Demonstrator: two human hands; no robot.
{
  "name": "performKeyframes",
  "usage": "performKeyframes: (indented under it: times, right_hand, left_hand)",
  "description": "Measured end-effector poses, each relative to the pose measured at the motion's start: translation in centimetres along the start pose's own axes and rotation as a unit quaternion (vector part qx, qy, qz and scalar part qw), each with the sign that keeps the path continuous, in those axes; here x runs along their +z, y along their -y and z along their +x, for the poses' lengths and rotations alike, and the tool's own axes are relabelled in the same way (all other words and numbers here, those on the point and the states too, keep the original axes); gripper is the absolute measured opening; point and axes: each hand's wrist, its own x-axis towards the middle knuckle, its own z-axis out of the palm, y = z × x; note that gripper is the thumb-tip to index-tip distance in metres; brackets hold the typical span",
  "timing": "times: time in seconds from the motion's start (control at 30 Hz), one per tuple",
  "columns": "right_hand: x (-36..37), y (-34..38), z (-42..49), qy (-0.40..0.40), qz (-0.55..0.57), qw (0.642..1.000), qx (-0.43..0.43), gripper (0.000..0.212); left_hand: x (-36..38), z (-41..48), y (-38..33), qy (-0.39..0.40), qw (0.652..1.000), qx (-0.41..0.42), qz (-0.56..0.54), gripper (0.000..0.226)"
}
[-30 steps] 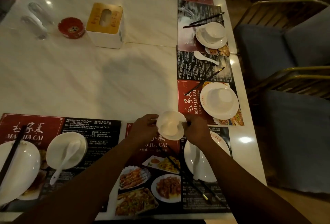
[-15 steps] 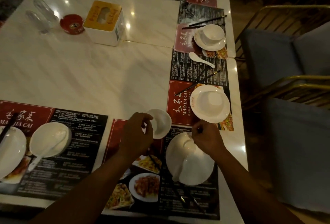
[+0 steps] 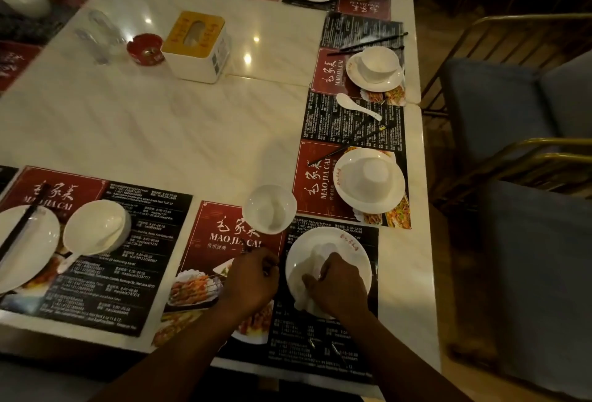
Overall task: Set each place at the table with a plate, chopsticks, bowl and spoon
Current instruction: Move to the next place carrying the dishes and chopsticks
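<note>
The near place is mid-setting: the right hand grips the glossy white ceramic spoon lying on the round plate, which I judge goes next into the deep, smooth bowl just beyond, while the left hand curls over the thin dark chopsticks (grip unclear).

White bowl upright just beside white plate

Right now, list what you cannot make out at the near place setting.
Head view: what the left hand holds, if anything; its curled fingers and the dim light hide it.
Head view: what the white thing on the plate is; the right hand covers it, and it is blurred.
</note>
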Motion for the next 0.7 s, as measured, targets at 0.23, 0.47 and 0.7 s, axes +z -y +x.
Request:
performKeyframes:
  times: [0.23, 0.47, 0.7]
  right_hand:
    - [-0.7, -1.2, 0.1, -0.018, 0.095, 0.995, -0.011, 0.024]
    - [-4.7, 0.1, 2.0, -0.106, 0.215, 0.969, -0.060, 0.012]
    - [-6.5, 5.3, 4.4, -0.051, 0.209, 0.969, -0.124, 0.007]
  left_hand:
    - [-0.2, -0.5, 0.3, -0.017, 0.999, -0.035, -0.028, 0.017]
    - [-1.5, -0.9, 1.1, -0.053, 0.994, -0.068, -0.067, 0.021]
    - [-1.6, -1.3, 1.6, -0.078, 0.990, -0.087, -0.076, 0.017]
